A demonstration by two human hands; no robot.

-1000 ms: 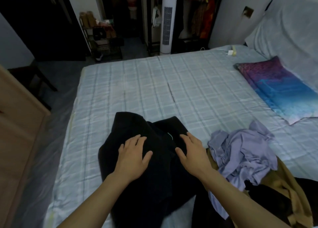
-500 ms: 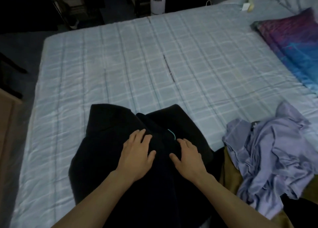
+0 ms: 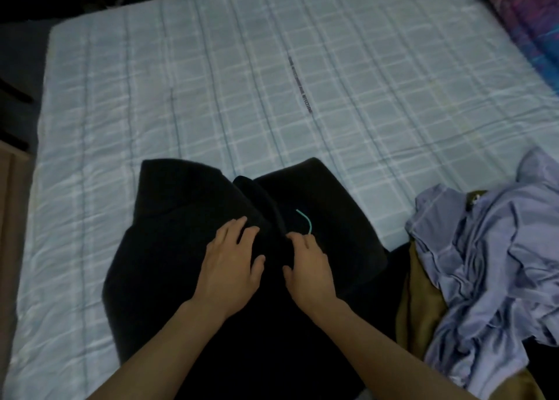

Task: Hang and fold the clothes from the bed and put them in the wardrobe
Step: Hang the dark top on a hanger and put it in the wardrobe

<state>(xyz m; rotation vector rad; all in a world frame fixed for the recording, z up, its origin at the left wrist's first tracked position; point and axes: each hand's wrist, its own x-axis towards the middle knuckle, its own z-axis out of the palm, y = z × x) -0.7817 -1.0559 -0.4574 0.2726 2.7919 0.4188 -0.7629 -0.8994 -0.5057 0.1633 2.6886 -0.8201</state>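
Your left hand (image 3: pixel 231 266) lies flat, fingers spread, on a black, soft-looking top (image 3: pixel 181 218) laid out at the near edge of the bed (image 3: pixel 151 82), which is covered by a pale blue checked sheet. Your right hand (image 3: pixel 311 268) rests just beside it on the same garment, fingertips bent near a thin teal loop (image 3: pixel 305 220) at the collar. In the dim light you cannot tell whether they pinch the cloth. Toward the near right corner, a crumpled lilac garment (image 3: pixel 484 248) lies over a mustard-brown one (image 3: pixel 420 303). A purple-and-blue patterned pillow (image 3: pixel 526 21) sits at the far right corner.
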